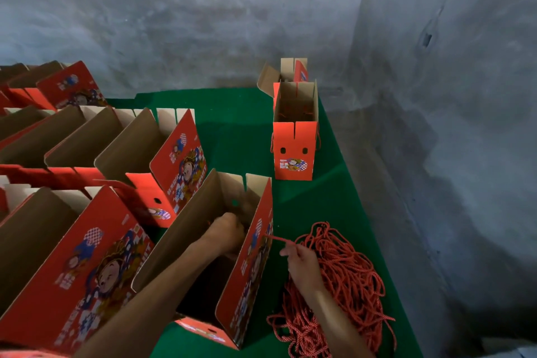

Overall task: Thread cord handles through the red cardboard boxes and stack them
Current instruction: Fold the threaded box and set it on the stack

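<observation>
On green felt table (pixel 241 136), grey concrete walls (pixel 203 23); cords (pixel 343 279), seemingly tangled

left hand (pixel 225 231): bare, no glove, ring or watch seen | right hand (pixel 302 266): bare | forearms: uncovered, no sleeves seen to frame edge

An open red printed cardboard box (pixel 250 264) stands tilted beside a tangled heap of red twisted cord handles (pixel 340 285) (one strand entering its side).

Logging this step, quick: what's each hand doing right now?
Left hand: inside the open red box, fingers curled; contents hidden.
Right hand: pinching a red cord.
</observation>
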### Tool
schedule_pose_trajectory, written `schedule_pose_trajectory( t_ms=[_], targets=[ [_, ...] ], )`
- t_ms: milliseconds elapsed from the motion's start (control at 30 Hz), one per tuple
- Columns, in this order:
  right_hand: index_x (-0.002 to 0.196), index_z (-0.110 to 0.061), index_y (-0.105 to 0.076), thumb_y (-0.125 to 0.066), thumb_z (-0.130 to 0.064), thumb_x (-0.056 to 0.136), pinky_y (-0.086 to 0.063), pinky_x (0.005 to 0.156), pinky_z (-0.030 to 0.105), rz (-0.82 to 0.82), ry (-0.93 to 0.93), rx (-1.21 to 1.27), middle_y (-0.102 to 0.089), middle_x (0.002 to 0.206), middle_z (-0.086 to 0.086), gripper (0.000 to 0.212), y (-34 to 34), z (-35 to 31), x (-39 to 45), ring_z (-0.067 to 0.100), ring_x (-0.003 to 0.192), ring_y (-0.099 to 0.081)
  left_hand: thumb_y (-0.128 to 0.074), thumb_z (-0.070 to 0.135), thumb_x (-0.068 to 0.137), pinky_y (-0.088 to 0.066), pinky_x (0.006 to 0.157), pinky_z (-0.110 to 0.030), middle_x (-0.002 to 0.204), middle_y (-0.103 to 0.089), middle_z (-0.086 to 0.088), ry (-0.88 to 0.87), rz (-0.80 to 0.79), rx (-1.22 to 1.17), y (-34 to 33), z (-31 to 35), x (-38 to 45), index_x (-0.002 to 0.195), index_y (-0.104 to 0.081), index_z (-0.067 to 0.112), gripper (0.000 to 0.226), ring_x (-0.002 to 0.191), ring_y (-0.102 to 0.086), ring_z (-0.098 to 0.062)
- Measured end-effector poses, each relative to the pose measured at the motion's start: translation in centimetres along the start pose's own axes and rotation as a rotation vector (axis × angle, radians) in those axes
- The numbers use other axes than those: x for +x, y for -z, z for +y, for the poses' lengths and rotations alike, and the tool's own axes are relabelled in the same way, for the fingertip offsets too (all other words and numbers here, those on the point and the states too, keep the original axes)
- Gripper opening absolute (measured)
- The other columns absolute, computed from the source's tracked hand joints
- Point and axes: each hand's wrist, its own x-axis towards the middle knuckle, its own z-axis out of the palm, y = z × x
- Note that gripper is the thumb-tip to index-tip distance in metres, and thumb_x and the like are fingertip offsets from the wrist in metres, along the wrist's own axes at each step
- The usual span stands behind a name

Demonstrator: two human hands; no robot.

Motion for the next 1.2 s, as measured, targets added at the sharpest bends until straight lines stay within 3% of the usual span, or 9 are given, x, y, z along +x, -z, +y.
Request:
schedule_pose_trajectory(
  t_ms=[133, 233, 400, 500, 633, 833, 1000, 1133, 1200],
  targets=[
    [0.078, -0.011, -0.064, -0.048, -0.022, 0.110, -0.036, 0.052, 0.016, -0.024, 0.053, 0.152, -0.052, 0.054, -0.015, 0.038, -0.6, -6.2, -0.1, -0.001, 0.053, -0.045, -0.033, 0.071, 0.100, -0.064, 0.068, -0.038, 0.106, -0.075, -0.003, -0.057, 0.045, -0.384, 0.7, 0.4, -1.4, 0.114, -0.066, 0.024, 0.060, 0.089, -0.075, -0.016],
    [0.073, -0.012, -0.067, -0.051, -0.016, 0.105, -0.039, 0.056, 0.026, -0.039, 0.077, 0.192, -0.060, 0.053, -0.012, 0.036, -1.0, -10.1, -0.4, 0.004, 0.049, -0.054, -0.041, 0.098, 0.070, -0.061, 0.057, -0.031, 0.102, -0.076, 0.006, -0.090, -0.012, -0.502, 1.3, 1.8, -3.7, 0.109, -0.073, 0.034, 0.081, 0.092, -0.074, -0.015],
    [0.107, -0.004, -0.066, -0.053, -0.012, 0.102, -0.042, 0.057, 0.028, -0.263, -0.084, 0.710, -0.055, 0.067, -0.001, 0.016, -0.1, -12.7, -1.1, 0.011, 0.053, -0.045, -0.062, 0.047, 0.087, -0.065, 0.066, -0.038, 0.100, -0.075, -0.002, -0.151, -0.176, -0.090, 0.7, 1.4, -6.0, 0.107, -0.065, 0.027, 0.029, 0.081, -0.078, -0.021],
    [0.118, -0.002, -0.066, -0.057, -0.019, 0.103, -0.046, 0.066, 0.029, -0.336, -0.039, 0.713, -0.060, 0.077, 0.000, 0.024, 0.4, -13.5, -2.1, 0.011, 0.058, -0.049, -0.053, 0.044, 0.088, -0.061, 0.087, -0.041, 0.108, -0.072, -0.007, -0.101, -0.029, 0.106, 0.4, 0.8, -6.1, 0.109, -0.064, 0.019, 0.034, 0.095, -0.072, -0.030],
    [0.124, -0.013, -0.069, -0.057, -0.028, 0.105, -0.054, 0.077, 0.033, -0.356, 0.169, 0.540, -0.069, 0.087, 0.005, 0.027, 0.7, -14.9, -3.1, 0.017, 0.070, -0.062, -0.057, 0.040, 0.094, -0.048, 0.084, -0.037, 0.121, -0.065, -0.016, -0.045, 0.186, 0.268, 0.5, 0.6, -5.8, 0.108, -0.055, 0.013, 0.030, 0.111, -0.064, -0.040],
    [0.110, -0.018, -0.075, -0.069, -0.035, 0.097, -0.058, 0.068, 0.030, -0.242, 0.217, 0.439, -0.071, 0.085, 0.005, 0.023, 2.2, -15.2, -1.9, 0.018, 0.069, -0.066, -0.056, 0.032, 0.089, -0.045, 0.077, -0.034, 0.099, -0.058, -0.007, 0.035, 0.190, 0.143, 0.6, -1.5, -5.1, 0.093, -0.045, 0.018, 0.018, 0.098, -0.062, -0.034],
    [0.130, -0.002, -0.061, -0.062, -0.011, 0.102, -0.062, 0.089, 0.040, -0.126, -0.005, 0.368, -0.072, 0.109, 0.017, 0.030, 0.6, -7.6, 0.2, 0.026, 0.098, -0.072, -0.052, 0.029, 0.093, -0.059, 0.054, -0.027, 0.097, -0.072, -0.003, -0.018, 0.050, -0.184, 1.4, -3.7, -4.2, 0.108, -0.062, 0.015, 0.022, 0.073, -0.074, -0.018],
    [0.152, -0.001, -0.041, -0.059, -0.017, 0.105, -0.042, 0.117, 0.044, -0.093, -0.093, -0.001, -0.050, 0.152, 0.012, 0.053, -0.3, -0.9, 0.6, 0.027, 0.136, -0.053, -0.049, 0.032, 0.094, -0.066, 0.073, -0.036, 0.109, -0.072, -0.002, -0.147, -0.112, -0.287, 1.5, -4.6, -4.6, 0.121, -0.059, 0.027, 0.029, 0.095, -0.074, -0.021],
    [0.153, -0.007, -0.042, -0.059, -0.020, 0.106, -0.044, 0.114, 0.037, -0.045, -0.005, -0.116, -0.046, 0.155, 0.007, 0.052, -0.6, 1.4, 0.4, 0.024, 0.143, -0.047, -0.048, 0.033, 0.100, -0.065, 0.076, -0.038, 0.117, -0.070, -0.001, -0.128, -0.230, -0.355, 1.3, -4.9, -4.8, 0.132, -0.050, 0.032, 0.033, 0.105, -0.071, -0.024]
  ],
)
